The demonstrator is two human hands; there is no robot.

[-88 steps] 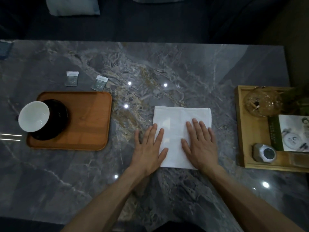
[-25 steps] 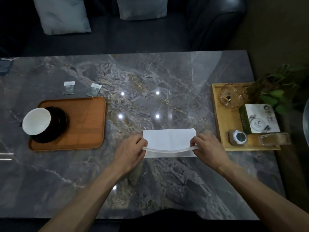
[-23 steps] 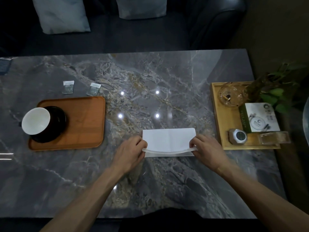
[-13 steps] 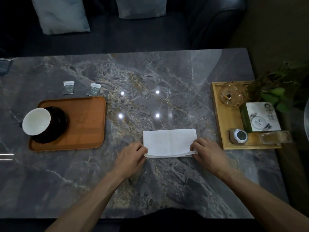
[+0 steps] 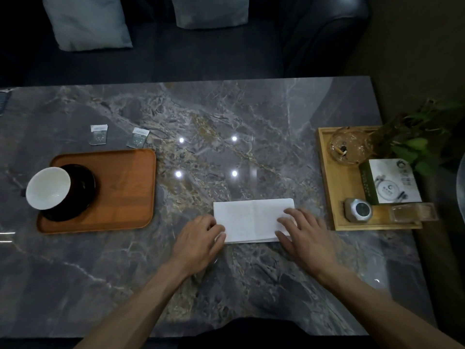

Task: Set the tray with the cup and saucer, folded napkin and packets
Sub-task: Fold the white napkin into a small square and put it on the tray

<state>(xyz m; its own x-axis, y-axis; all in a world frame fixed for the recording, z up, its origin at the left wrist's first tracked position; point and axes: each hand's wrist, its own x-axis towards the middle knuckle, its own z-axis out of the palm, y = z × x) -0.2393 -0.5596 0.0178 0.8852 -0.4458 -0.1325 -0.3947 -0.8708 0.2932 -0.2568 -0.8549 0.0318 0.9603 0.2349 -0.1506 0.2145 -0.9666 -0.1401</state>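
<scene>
Now that the lifted fold lies flat, both hands' grip has opened: left hand (image 5: 198,239) and right hand (image 5: 305,235) press the napkin (image 5: 251,219), ready for traying.

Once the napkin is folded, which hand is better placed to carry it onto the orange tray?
Probably the left hand: it sits at the napkin's left end, on the side facing the orange tray. The right hand would have to cross over.

left hand (image 5: 198,241), right hand (image 5: 305,235), folded napkin (image 5: 251,220)
</scene>
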